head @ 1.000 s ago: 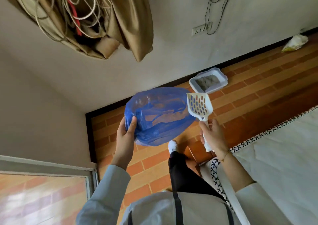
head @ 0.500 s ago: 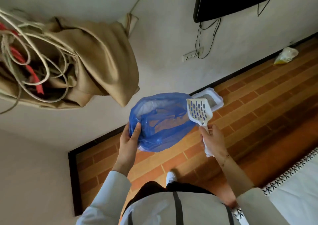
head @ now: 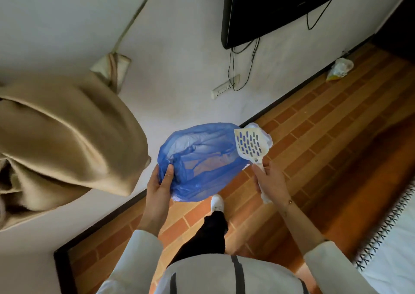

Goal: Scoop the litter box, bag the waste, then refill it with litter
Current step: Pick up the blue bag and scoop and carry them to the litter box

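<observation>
Left hand [head: 158, 187]: we pinch the rim of the thin translucent blue plastic bag [head: 199, 161], keeping its mouth open for waste.
Right hand [head: 270, 181]: closed on the handle of the white slotted plastic scoop [head: 251, 145], blade empty, at the bag's rim.
White plastic litter box [head: 267, 136]: beyond the scoop, mostly hidden behind it.
Around: bunched tan curtain [head: 67, 141] past our left hand; wall-mounted black television [head: 280, 6] above.
</observation>
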Demonstrator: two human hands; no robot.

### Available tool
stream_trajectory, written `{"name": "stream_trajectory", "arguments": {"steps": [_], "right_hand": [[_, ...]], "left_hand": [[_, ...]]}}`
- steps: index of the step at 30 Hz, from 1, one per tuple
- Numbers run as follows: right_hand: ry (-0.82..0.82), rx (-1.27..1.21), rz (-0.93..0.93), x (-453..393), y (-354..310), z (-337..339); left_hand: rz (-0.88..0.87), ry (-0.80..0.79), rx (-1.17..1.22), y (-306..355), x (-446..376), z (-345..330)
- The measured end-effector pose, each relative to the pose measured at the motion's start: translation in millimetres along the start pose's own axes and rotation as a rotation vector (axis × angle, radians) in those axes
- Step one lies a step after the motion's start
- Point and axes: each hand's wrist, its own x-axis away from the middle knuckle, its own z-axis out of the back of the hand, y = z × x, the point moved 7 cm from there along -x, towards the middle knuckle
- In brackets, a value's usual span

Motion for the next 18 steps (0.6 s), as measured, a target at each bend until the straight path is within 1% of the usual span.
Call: {"name": "stream_trajectory", "arguments": {"steps": [4,8,10,14,18], "right_hand": [[-0.005,-0.038,-0.012,-52,-13,2],[-0.021,0.059,0.02,-107,-35,8],[-0.035,0.087,0.026,-135,-47,9],[-0.007,0.056,0.037,-184,-69,14],[-0.046,0.087,0.089,-224,-84,16]], "left_hand": [[0.004,-0.006,-0.053,1,-55,-16],[0.024,0.048,-0.037,6,-99,-37],[0.016,0.049,-0.036,10,-118,-47],[0.028,0.053,-0.021,11,-154,-67],[0.031,0.073,-0.022,13,-179,-85]]}}
